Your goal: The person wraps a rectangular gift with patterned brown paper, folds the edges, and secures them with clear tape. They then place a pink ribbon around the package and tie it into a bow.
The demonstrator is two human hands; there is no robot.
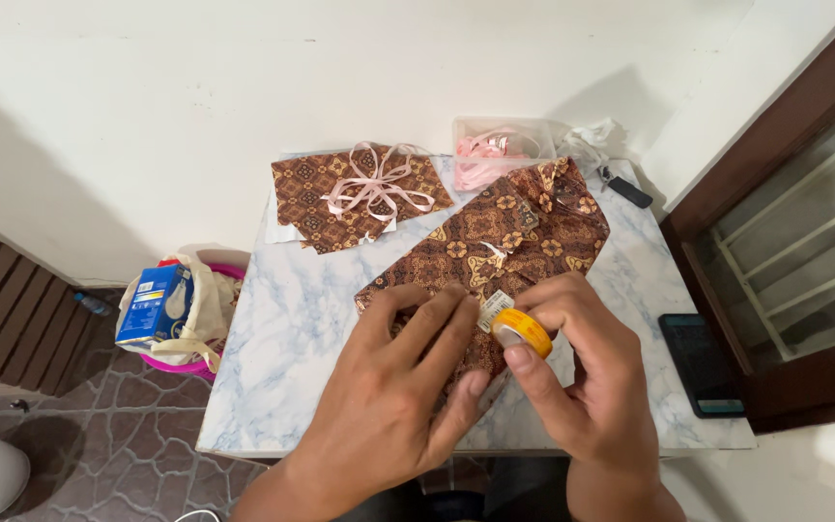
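Note:
A parcel wrapped in brown patterned paper (504, 237) lies across the marble-look table (282, 338). My left hand (398, 387) presses flat on the parcel's near end, fingers spread over the paper. Beside it my right hand (587, 372) pinches a yellow roll of clear tape (524, 329), with a short strip of tape pulled toward the paper fold. A second brown patterned parcel (355, 193), tied with a pink ribbon, rests at the table's far left.
A clear box with pink ribbon (500, 145) stands at the back. A dark key fob (625, 190) lies at the far right corner, a phone (703, 362) on the sill at right. A pink basket with a cloth bag and blue carton (171, 309) sits on the floor at left.

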